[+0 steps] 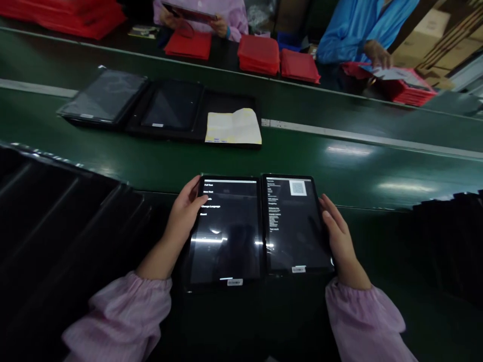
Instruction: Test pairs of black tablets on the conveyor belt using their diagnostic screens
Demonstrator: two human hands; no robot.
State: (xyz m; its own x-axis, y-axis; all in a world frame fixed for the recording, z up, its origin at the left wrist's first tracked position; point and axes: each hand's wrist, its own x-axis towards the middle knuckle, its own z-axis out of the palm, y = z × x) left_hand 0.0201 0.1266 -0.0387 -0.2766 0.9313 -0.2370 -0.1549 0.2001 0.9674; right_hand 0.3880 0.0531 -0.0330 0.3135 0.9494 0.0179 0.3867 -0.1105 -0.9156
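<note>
Two lit tablets lie side by side in front of me, their inner edges nearly touching. My left hand (185,208) grips the left tablet (230,226) by its upper left edge, with the thumb over the menu text on its dark screen. On the right tablet (294,236) there are lines of small text and a square code at the top. My right hand (338,231) is closed along that tablet's right edge, its fingertips partly hidden. Each tablet has a small white label near its bottom edge.
Across the green bench (158,161) are a bagged tablet (105,95), a dark tablet (171,105) and a white paper (233,126) on black trays. Black stacks flank me. Beyond, two people handle items beside red pouches (258,53).
</note>
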